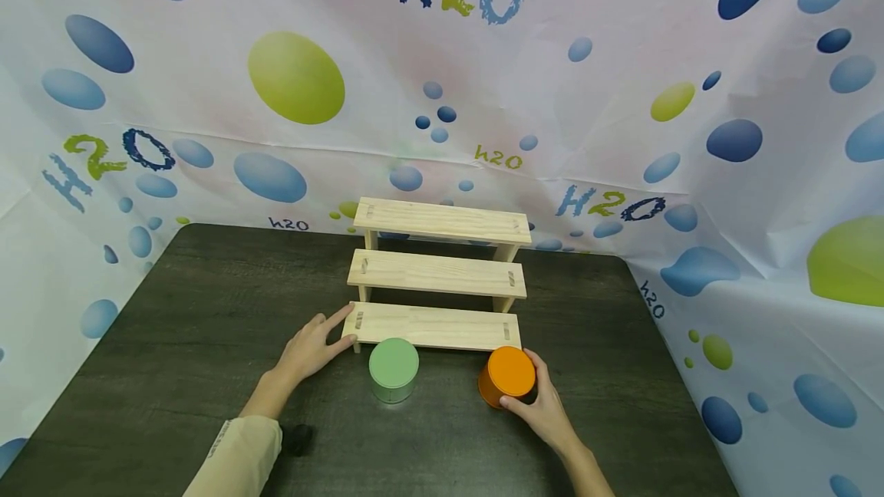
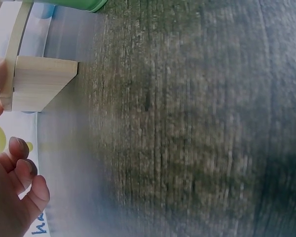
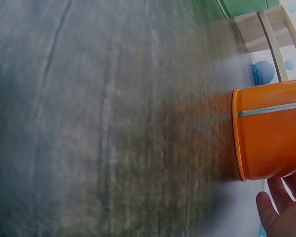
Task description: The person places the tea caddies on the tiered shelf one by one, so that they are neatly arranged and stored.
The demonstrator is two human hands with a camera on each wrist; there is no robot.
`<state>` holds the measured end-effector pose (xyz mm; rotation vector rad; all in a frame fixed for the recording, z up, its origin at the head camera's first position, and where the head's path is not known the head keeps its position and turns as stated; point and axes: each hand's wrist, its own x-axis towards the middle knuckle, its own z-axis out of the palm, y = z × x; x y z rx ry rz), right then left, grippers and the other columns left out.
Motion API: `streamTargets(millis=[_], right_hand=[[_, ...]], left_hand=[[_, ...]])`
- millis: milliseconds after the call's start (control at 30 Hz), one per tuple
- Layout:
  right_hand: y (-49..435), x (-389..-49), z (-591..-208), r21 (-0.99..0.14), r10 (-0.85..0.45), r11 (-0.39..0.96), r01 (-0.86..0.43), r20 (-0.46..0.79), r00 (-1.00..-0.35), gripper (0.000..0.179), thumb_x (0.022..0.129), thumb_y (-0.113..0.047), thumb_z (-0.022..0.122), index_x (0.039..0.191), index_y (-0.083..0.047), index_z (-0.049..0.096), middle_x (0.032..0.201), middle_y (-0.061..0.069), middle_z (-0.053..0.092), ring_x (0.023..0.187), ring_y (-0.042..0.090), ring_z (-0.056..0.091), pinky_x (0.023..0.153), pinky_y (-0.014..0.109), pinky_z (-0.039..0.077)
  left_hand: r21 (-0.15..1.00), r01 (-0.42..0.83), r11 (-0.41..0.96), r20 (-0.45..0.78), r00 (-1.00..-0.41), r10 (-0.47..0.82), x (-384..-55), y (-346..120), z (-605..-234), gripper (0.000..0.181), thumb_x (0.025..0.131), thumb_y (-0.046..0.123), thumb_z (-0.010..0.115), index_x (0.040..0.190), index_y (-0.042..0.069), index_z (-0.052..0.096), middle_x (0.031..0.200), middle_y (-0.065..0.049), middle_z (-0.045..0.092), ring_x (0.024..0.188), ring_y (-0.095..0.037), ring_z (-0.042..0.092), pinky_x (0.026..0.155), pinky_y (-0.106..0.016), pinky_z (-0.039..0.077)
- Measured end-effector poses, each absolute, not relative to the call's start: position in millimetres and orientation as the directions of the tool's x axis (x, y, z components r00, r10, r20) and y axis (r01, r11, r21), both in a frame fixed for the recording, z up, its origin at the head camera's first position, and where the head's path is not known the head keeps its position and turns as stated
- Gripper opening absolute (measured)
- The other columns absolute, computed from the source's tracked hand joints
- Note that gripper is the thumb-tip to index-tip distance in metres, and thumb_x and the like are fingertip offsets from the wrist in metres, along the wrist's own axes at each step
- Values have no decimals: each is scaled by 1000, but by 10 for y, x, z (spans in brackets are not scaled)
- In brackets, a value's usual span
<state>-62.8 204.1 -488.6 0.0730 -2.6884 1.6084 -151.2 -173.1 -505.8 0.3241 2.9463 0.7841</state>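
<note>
Orange can (image 3: 271, 140): silvery seam (image 3: 274, 108), right wrist view only.

On the dark wood-grain table (image 1: 173, 328), before the white dotted sheet (image 1: 387, 60), stands the pale wooden three-step shelf (image 1: 437, 273). In front of its lowest step (image 1: 428, 326) sit the green cylindrical tin (image 1: 394, 365), left, and the orange cylindrical tin (image 1: 509, 374), right. My left hand (image 1: 308, 347) lies at that step's left end, my right hand (image 1: 548, 409) at the orange tin's right.
</note>
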Motion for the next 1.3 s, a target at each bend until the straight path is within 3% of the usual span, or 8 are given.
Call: streamTargets(millis=[300,667,1300], right_hand=[[2042,-621,-4885,-885,-31,462,-61,53,-998,78,71,-3,76,132,8,29,126,28,46,112,38,43,96,62,26],[2178,-698,-5239,-876,-56,469,-111,96,-994,81,73,-12,77,136,-2,27,128,19,46,113,30,46,93,58,33],[2188,-711,-5132,-873,-62,475,-106,87,-994,81,72,-14,77,136,-1,28,130,21,44,116,35,44,94,59,31]], left_hand=[[505,179,844,-31,-974,225,-1513,-1724,-5044,66,87,49,56,141,16,37,99,-23,53,61,-22,47,45,-32,34],[487,207,848,-5,-971,240,-1524,-1725,-4999,66,85,47,59,139,13,40,88,-17,53,60,-19,44,47,-32,35],[488,190,852,-26,-973,231,-1526,-1725,-5020,67,85,48,58,140,15,38,95,-21,54,61,-22,47,46,-33,36]])
